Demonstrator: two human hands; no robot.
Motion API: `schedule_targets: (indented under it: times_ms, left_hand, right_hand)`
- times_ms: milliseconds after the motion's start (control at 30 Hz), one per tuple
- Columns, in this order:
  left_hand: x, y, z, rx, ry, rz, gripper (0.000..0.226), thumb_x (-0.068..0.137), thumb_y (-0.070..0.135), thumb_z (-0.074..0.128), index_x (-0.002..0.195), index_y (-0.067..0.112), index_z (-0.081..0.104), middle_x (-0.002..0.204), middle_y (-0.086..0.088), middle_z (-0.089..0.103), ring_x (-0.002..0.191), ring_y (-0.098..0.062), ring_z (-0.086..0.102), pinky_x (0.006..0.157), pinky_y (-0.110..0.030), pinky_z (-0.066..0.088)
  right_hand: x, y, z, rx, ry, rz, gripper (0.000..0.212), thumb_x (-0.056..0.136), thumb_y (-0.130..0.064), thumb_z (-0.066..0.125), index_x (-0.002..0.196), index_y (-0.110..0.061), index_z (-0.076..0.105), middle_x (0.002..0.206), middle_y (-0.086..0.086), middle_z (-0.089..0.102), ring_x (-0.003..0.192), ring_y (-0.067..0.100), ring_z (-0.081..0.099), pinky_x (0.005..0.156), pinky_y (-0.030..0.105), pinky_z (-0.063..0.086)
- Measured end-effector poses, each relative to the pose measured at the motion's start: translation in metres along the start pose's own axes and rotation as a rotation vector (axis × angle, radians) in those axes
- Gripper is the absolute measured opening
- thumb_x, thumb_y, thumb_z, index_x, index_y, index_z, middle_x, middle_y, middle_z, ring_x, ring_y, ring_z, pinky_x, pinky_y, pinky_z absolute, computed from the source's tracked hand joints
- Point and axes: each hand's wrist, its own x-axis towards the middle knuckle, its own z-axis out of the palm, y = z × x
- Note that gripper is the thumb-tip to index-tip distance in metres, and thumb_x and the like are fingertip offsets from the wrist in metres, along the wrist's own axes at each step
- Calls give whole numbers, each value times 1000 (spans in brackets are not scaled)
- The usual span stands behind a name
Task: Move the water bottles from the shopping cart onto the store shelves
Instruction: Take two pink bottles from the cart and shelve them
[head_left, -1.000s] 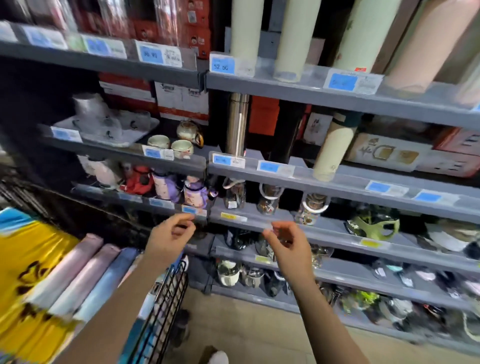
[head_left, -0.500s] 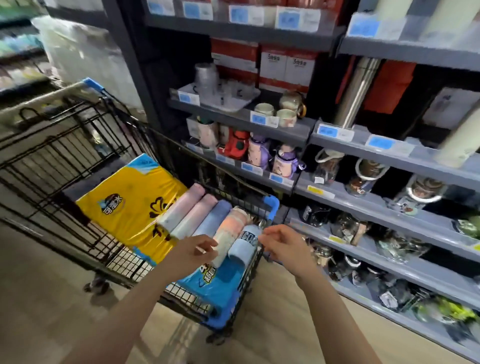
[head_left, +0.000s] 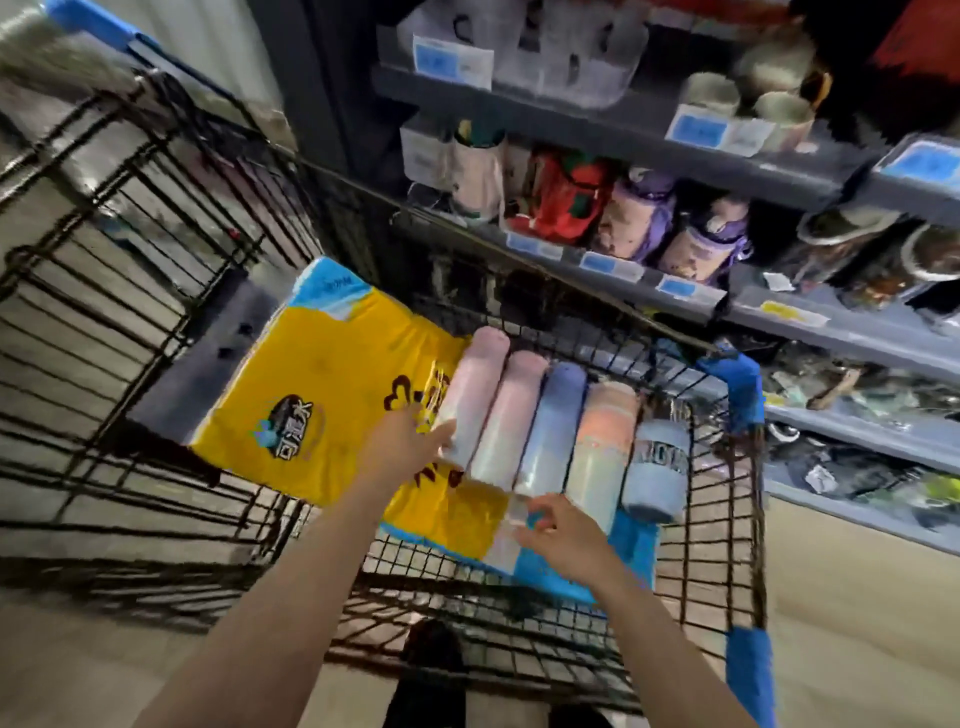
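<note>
Several water bottles lie side by side in the black wire shopping cart (head_left: 723, 525): a pink bottle (head_left: 477, 389), a second pink bottle (head_left: 513, 415), a blue bottle (head_left: 554, 431), a peach bottle (head_left: 600, 452) and a short blue bottle (head_left: 657, 467). My left hand (head_left: 402, 444) reaches in from the left, and its fingertips touch the near end of the leftmost pink bottle. With spread fingers, my right hand (head_left: 563, 535) hovers at the near end of the blue bottle. Neither hand holds anything. The frame is motion-blurred.
A yellow and blue plastic package (head_left: 322, 384) lies under the bottles in the cart. Grey store shelves (head_left: 618, 127) stand behind and to the right, stocked with cups and small colourful bottles (head_left: 639, 218). The cart's blue corner guard (head_left: 744, 395) is close to the shelf edge.
The view has swung down from the shelves to the cart. Both hands have dropped from shelf height into the cart and now reach the near ends of the bottles.
</note>
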Motion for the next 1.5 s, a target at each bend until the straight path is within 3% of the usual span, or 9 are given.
schedule_targets:
  times_ms: [167,400,567,733,800,933,1100,1267,1500]
  left_hand:
    - [60,17,39,133,-30,50,92,82,64,59,146,4,31,147,-15,38,134,-35,35,106,-45,34]
    - [87,13,69,187,19,58,107,76,72,60,152,21,4,150,-10,31,134,-34,35,97,-48,46]
    - [96,13,63,144,-51,54,94,74,64,68,146,19,26,136,-7,45,122,-28,47,86,-39,48]
    - [74,11,26,-668,-262,-212,55,80,33,76,125,15,49,110,-6,62,93,-22,60,65,-30,48]
    - [50,4,0,-786,-261,-251,46,84,27,72,122,16,50,100,-5,61,86,-22,60,59,-29,47]
    - [12,-19,-47,-793,-212,-212,53,75,35,78,118,24,50,103,-6,62,91,-28,63,73,-44,57]
    - [-16,-38,-80,-892,-296,-224,86,43,53,79,120,22,55,106,-11,68,91,-31,68,67,-39,58]
    - [-19,-42,-86,-913,-262,-189,82,43,48,83,117,27,56,104,-4,69,86,-23,70,69,-38,59]
    - [-15,-39,-83,-670,-55,-25,60,70,27,84,113,41,45,105,13,57,93,-10,60,64,-23,50]
  right_hand:
    - [10,7,-5,99,124,162,29,87,-38,67,107,-26,50,105,1,58,78,11,57,68,26,48]
    - [23,-8,-12,176,200,287,33,89,-39,63,117,-26,51,113,-2,60,90,14,60,61,21,48]
    - [42,-28,-14,202,218,311,44,91,-40,60,129,-22,46,124,1,56,97,15,56,76,26,48]
    - [79,-52,-11,234,322,280,54,91,-34,63,137,-17,41,137,10,51,117,24,53,85,26,39]
    - [101,-62,-9,164,348,257,56,91,-34,62,137,-14,40,137,12,49,121,27,51,88,28,39]
    - [138,-74,5,-65,471,251,65,88,-47,60,135,-6,40,133,16,51,120,34,50,88,36,44]
    - [152,-81,26,-276,610,273,86,80,-63,62,135,-3,35,136,18,46,122,35,47,89,40,45]
    - [160,-89,37,-71,574,325,99,81,-54,67,149,-10,10,148,18,32,128,39,43,96,45,42]
    - [152,-90,36,46,595,313,89,85,-43,68,149,-12,15,148,14,36,129,37,43,98,43,40]
